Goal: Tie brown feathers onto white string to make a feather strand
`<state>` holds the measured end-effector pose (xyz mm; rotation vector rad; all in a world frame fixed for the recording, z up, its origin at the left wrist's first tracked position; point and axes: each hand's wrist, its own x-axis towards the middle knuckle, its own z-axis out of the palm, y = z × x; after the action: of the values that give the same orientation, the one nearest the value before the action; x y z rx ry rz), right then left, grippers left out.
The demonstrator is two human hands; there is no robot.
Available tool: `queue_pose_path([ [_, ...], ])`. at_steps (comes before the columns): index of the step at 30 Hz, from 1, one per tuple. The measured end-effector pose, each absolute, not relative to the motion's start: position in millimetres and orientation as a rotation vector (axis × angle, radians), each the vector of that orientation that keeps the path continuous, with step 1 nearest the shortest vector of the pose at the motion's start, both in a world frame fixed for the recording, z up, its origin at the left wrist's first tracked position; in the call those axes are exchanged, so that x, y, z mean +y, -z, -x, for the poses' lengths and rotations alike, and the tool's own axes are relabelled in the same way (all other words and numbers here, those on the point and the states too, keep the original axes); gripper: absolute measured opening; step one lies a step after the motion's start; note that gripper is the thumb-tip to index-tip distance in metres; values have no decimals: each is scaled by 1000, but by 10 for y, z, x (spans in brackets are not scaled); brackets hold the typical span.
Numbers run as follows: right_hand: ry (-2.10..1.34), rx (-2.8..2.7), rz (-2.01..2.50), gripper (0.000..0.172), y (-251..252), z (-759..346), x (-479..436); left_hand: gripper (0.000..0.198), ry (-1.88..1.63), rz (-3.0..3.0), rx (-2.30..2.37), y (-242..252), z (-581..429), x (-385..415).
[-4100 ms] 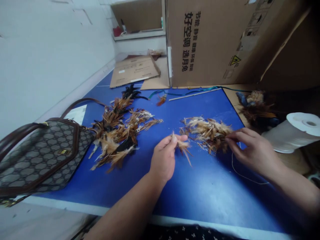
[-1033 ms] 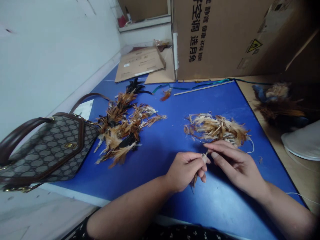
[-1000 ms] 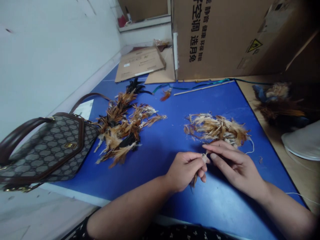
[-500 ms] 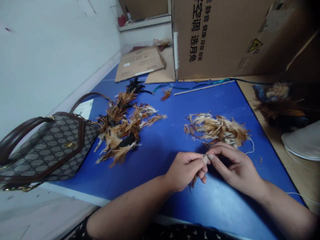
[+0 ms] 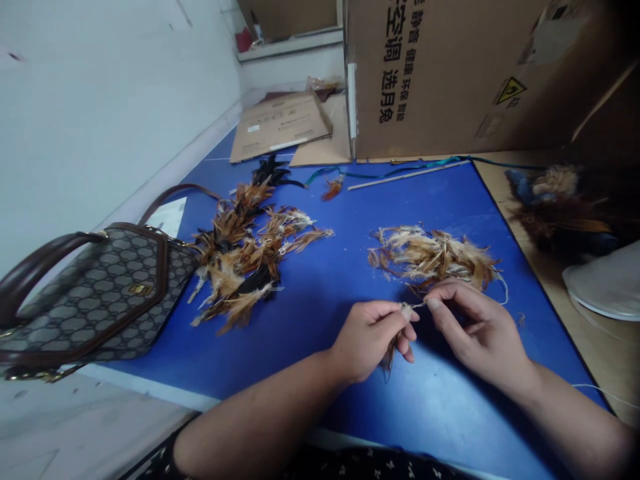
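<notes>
My left hand (image 5: 367, 341) pinches a small feather tuft (image 5: 390, 355) by its pale upper end, plumes hanging over the blue table (image 5: 420, 420); probably light, soft, easily bent, best held at the quills. A thin strand (image 5: 418, 306), likely limp, spans to my right hand (image 5: 483, 327), thumb and forefinger pinching it.

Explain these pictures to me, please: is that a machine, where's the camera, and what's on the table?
There's no machine: these are a person's two bare hands. Every picture comes from one camera worn on the head, looking forward and down. The left hand holds a small feather bundle; the right hand pinches a thin strand running between the hands. On the blue table lie brown-and-black feathers beside a patterned handbag, and a paler feather heap just beyond the right hand.
</notes>
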<state>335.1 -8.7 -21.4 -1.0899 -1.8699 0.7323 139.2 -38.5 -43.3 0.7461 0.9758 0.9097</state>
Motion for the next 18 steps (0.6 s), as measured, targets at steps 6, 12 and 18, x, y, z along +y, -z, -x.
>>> queue_pose_path([
  [6,-776,-1791,1183,18,281,-3423,-103,30,-970,-689,1013,453,-1399,-367],
  [12,-758,-1720,1219,19,288,-3425,-106,36,-1152,-617,1108,445,-1360,-319],
  [18,-774,-1710,1228,18,293,-3425,-111,34,-1446,-530,1161,426,-1245,-226],
])
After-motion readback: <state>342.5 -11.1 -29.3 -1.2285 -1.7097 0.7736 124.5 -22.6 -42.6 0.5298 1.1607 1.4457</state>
